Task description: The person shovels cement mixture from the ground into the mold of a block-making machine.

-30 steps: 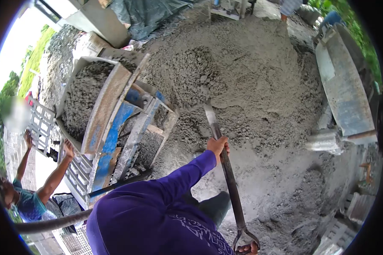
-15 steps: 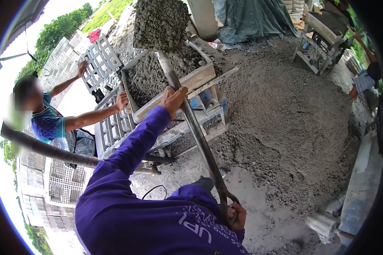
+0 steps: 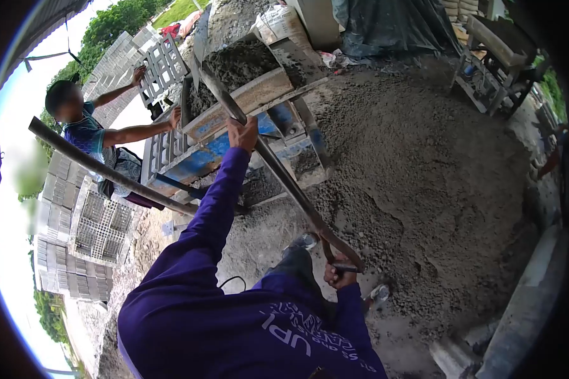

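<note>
A long-handled shovel (image 3: 284,177) runs aslant across the view, its long axis going from the person's right hand (image 3: 340,273) at the lower right up and leftward to the blade (image 3: 201,35), which points away from the body and shows nearly edge-on as a narrow strip. The blade end is over the left part of a hopper (image 3: 237,104), with the shaft passing above the hopper's front wall; whether the blade touches the mix (image 3: 240,63) inside I cannot tell. The left hand (image 3: 242,134) is closed round the shaft partway along, its arm stretched out in a purple sleeve (image 3: 218,177). The right hand is curled on the grip at the shovel's near end, close to the body and well below the left. The hopper sits on a worn blue frame (image 3: 202,151), and to its right a broad mound of grey mix (image 3: 423,158) spreads over the ground. Beyond the hopper's left end stands a co-worker (image 3: 85,129), one hand beside the hopper's end wall and the other at a grey openwork slab (image 3: 161,69). A thick dark pole (image 3: 107,167) slants down between the co-worker and the person's left arm
</note>
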